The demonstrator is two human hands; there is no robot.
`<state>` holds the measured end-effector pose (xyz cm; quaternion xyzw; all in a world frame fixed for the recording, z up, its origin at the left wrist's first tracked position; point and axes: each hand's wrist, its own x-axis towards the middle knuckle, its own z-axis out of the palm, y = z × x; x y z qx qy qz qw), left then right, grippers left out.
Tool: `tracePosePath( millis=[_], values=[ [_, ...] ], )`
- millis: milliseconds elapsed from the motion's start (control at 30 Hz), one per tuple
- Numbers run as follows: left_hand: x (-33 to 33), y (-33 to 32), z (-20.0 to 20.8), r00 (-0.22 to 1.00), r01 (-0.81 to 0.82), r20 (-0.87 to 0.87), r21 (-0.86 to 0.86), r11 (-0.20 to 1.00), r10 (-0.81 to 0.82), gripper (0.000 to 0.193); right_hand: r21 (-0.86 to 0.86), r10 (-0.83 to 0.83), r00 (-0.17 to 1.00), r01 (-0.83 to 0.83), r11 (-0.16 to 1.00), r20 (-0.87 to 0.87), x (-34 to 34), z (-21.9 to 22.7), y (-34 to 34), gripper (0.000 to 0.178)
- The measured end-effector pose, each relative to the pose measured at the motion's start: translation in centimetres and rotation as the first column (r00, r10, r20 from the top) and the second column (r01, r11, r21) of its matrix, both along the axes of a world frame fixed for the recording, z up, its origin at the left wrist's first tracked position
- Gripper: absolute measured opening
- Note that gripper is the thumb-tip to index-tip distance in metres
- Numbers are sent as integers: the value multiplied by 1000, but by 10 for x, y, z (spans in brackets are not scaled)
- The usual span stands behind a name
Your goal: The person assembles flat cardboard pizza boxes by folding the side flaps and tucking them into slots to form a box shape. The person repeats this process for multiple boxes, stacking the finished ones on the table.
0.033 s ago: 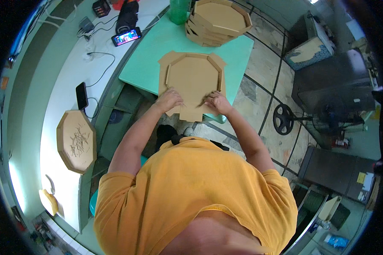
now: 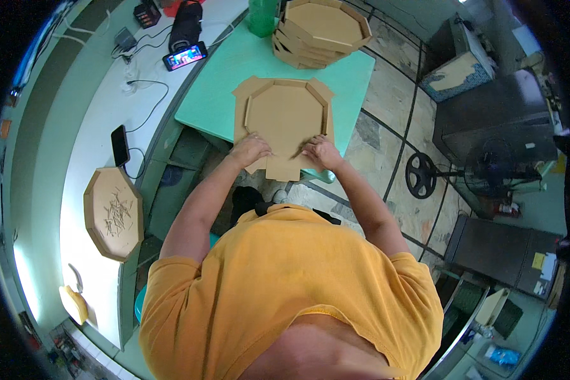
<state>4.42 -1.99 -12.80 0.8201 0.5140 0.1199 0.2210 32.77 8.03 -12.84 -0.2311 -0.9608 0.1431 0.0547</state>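
A partly folded octagonal cardboard box (image 2: 286, 117) lies on the green table, its far and side walls standing up. Toward me its front flap (image 2: 282, 170) lies flat and juts past the table edge. My left hand (image 2: 250, 150) is closed on the near left edge of the box, fingers curled over the cardboard. At the near right edge, my right hand (image 2: 323, 152) has its fingers bent and pinched on the board. What lies under the fingertips is partly hidden.
Behind the box, several folded octagonal boxes (image 2: 326, 25) are stacked on the green table (image 2: 215, 95), beside a green container (image 2: 262, 18). Along the left, a white counter holds phones (image 2: 120, 145), cables and an octagonal tray (image 2: 114, 237) of thin brown scraps. A fan (image 2: 487, 166) stands at right.
The whole view has shifted very slightly. My hands and the box keep nearly the same positions.
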Motion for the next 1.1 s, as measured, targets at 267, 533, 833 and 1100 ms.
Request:
tracePosePath(
  millis=[267,533,833,1100],
  values=[
    [10,4,-7,986,-164,12,88,982,164,15,39,-133,971,143,989,-198,-15,-15,-11,14],
    [11,0,-34,989,-143,-21,145,979,148,23,222,56,995,-73,972,82,10,8,-37,73],
    [-1,-19,-4,996,67,40,265,962,-80,60,188,-55,991,32,982,121,6,1,-47,85],
    [1,-15,-12,984,-141,120,94,986,129,39,133,-139,975,163,978,-171,-3,-5,-26,33]
  ],
)
